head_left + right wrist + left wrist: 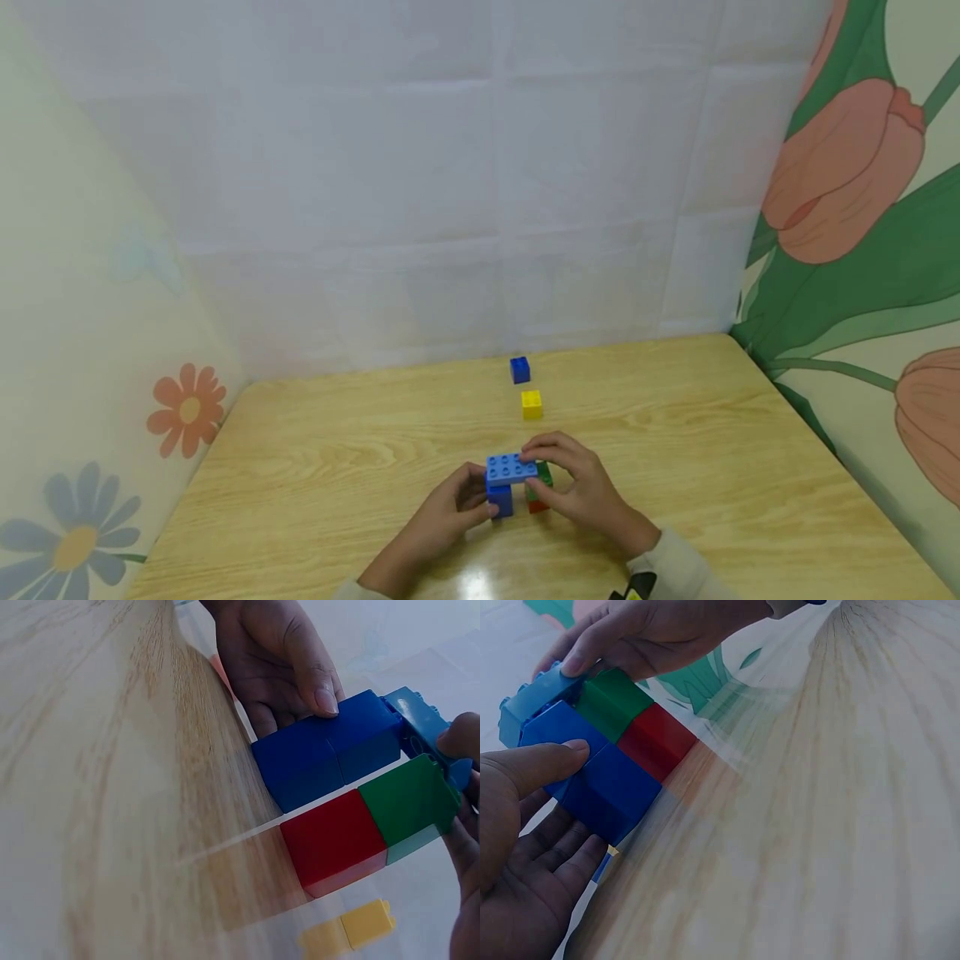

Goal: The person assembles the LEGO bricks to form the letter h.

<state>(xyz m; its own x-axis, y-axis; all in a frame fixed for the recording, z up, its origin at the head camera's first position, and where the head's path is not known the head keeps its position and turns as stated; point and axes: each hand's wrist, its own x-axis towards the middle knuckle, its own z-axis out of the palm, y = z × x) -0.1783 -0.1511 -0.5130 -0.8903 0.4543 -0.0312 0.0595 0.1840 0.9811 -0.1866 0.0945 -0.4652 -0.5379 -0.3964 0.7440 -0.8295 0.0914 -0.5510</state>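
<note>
A stack of two dark blue bricks (500,501) stands on the table, gripped by my left hand (450,510) with the thumb on the near face and the fingers behind. Close to its right is a second stack, a green brick (409,799) on top of a red brick (334,844). Bridging the tops of both stacks is a long light blue brick (512,468), studs up. My right hand (581,486) pinches this brick at its right end, thumb on the near side and fingers on the far side. In the right wrist view the light blue brick looks slightly tilted.
Farther back on the wooden table (337,433) sit a yellow brick (532,405) and, behind it, a small dark blue brick (520,370). A white sheet (450,208) hangs along the back edge, with flower-painted walls at both sides.
</note>
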